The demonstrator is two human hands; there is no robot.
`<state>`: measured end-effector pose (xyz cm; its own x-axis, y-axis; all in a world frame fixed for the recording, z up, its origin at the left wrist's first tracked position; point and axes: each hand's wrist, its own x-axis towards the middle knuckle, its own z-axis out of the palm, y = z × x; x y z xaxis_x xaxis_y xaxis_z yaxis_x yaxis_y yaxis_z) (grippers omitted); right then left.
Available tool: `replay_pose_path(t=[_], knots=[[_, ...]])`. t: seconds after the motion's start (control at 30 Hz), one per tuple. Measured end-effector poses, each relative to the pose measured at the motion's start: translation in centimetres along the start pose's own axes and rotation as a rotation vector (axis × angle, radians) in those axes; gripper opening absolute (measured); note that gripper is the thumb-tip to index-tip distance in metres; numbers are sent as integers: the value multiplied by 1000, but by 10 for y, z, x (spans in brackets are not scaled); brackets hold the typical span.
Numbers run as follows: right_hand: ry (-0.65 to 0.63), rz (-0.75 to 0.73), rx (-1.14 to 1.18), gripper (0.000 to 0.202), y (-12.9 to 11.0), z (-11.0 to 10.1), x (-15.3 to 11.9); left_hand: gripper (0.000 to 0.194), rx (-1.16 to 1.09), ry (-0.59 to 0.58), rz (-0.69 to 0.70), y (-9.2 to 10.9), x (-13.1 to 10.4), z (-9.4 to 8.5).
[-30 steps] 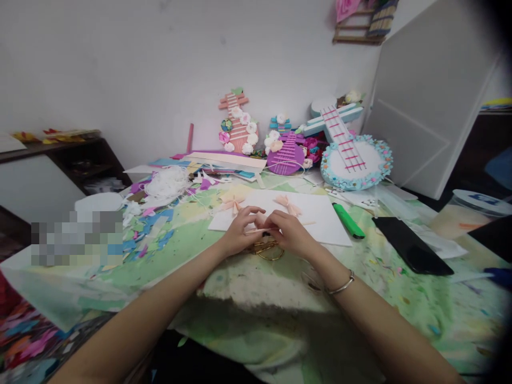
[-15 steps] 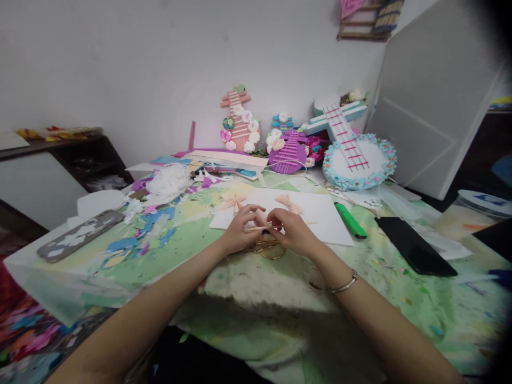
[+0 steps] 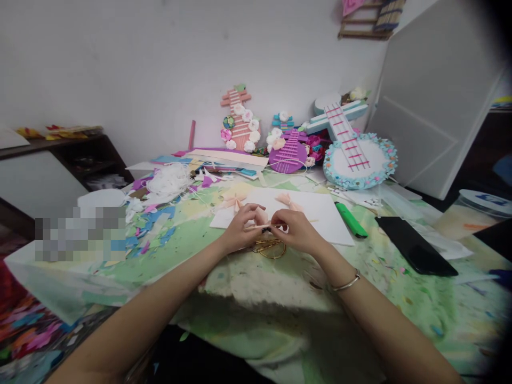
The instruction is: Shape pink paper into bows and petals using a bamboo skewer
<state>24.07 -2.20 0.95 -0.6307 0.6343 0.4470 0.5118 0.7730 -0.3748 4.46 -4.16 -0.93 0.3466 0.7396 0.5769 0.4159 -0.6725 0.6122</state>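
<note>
Near the centre of the frame, a small peach paper [image 3: 262,215] is held between both hands, above the near edge of the white card [image 3: 326,210]. By the left hand [image 3: 242,226] it is gripped between thumb and arched fingers, the palm half open; by the right hand [image 3: 295,229] it is pinched in nearly closed fingertips. How its far side is folded cannot be told.

Two peach bows, left bow [image 3: 232,200] and right bow [image 3: 289,203], lie just beyond the hands; both appear to be shaped already. The held piece seems to be only partly worked, and no bow is seen to be fixed to anything.

One pair of scissors [image 3: 267,246] is partly covered just below the hands. One green tool [image 3: 351,220] and one black phone [image 3: 416,245] are set right of centre, with one jar [image 3: 476,210] at the right edge. Three lutes can be counted clearly along the wall at upper centre and right: peach lute [image 3: 240,130], purple lute [image 3: 285,158], blue lute [image 3: 338,154]. One tangle of string [image 3: 168,181] is seen left of centre; the scraps [image 3: 163,217] below it are too many to be counted.
</note>
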Motion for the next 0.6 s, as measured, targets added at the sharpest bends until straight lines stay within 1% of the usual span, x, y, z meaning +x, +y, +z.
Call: replay_pose_path(t=[0.33, 0.6], knots=[[17, -23, 9, 7, 3, 2, 0, 17, -17, 2, -10, 4, 1, 0], [39, -44, 18, 7, 5, 3, 0, 18, -22, 11, -23, 4, 1, 0]])
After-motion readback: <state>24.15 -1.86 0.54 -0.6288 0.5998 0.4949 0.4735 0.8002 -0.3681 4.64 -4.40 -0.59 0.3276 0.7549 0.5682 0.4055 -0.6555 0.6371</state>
